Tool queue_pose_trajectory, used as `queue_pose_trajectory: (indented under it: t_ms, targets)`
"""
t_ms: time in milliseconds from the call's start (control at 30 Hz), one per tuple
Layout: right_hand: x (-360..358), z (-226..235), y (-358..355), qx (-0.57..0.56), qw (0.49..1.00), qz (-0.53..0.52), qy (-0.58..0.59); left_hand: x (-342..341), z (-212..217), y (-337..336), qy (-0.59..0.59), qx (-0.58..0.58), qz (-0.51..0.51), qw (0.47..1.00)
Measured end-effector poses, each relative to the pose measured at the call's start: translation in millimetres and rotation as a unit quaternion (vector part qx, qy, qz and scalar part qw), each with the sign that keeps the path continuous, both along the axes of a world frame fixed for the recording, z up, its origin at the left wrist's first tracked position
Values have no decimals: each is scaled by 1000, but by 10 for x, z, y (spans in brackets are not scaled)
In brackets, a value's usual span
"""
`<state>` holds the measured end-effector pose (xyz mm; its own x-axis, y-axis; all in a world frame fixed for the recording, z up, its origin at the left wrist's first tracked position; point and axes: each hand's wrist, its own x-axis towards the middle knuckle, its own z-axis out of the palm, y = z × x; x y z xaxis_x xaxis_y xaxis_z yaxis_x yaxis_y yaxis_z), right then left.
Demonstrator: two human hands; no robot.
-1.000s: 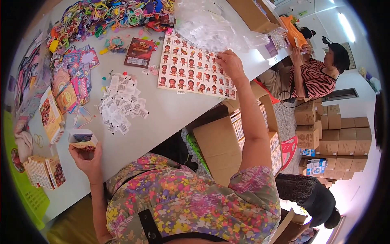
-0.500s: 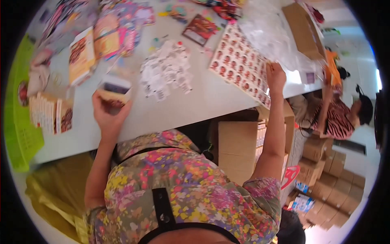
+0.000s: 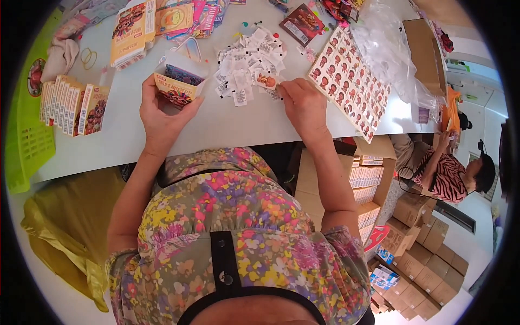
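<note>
While the left hand (image 3: pixel 162 111) holds a small open box (image 3: pixel 179 81) up off the white table (image 3: pixel 216 127), its fingers are curled tight around the bottom of the box. The box flap is up. The box is colourful, with a dark inside.

Over on the other side, the right hand (image 3: pixel 303 105) lies low on the table with its fingers pinched on a little card (image 3: pixel 265 81). The card has a small orange picture on it. It sits at the near edge of a pile of white packets (image 3: pixel 246 57), touching them.

Just right of that hand is a big sheet (image 3: pixel 349 81) full of rows of little red pictures. Clear plastic bags (image 3: pixel 387 49) lie past the sheet. A row of shut boxes (image 3: pixel 70 105) stands at the left of the table, near a green basket (image 3: pixel 30 138). More bright packs (image 3: pixel 162 19) lie at the far side.

Another person in a striped top (image 3: pixel 447 176) sits far off to the right, by stacks of brown cartons (image 3: pixel 422 260).
</note>
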<state>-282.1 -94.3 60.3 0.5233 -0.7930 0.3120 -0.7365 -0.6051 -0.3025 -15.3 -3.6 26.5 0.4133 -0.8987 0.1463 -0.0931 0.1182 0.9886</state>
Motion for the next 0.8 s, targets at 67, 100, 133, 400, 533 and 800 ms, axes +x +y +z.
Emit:
queue_pose_trajectory:
  t_ms: [67, 100, 133, 400, 533, 800]
  targets:
    - [-14, 19, -5, 21, 1000, -11, -17, 6, 12, 6, 7, 2, -9, 1000]
    - [-17, 29, -19, 73, 995, -24, -67, 4, 16, 8, 10, 0, -10, 1000]
    - [-20, 40, -38, 124, 985, -36, -118, 0, 22, 13, 8, -1, -11, 1000]
    - [-128, 7, -369, -15, 997, -70, 21, -26, 13, 7, 4, -8, -17, 1000]
    - [-203, 24, -478, -66, 986, -69, 138, -19, 11, 14, 5, 13, -13, 1000]
    - [-284, 74, -559, -48, 979, -147, 135, -15, 13, 25, -15, 16, -7, 1000]
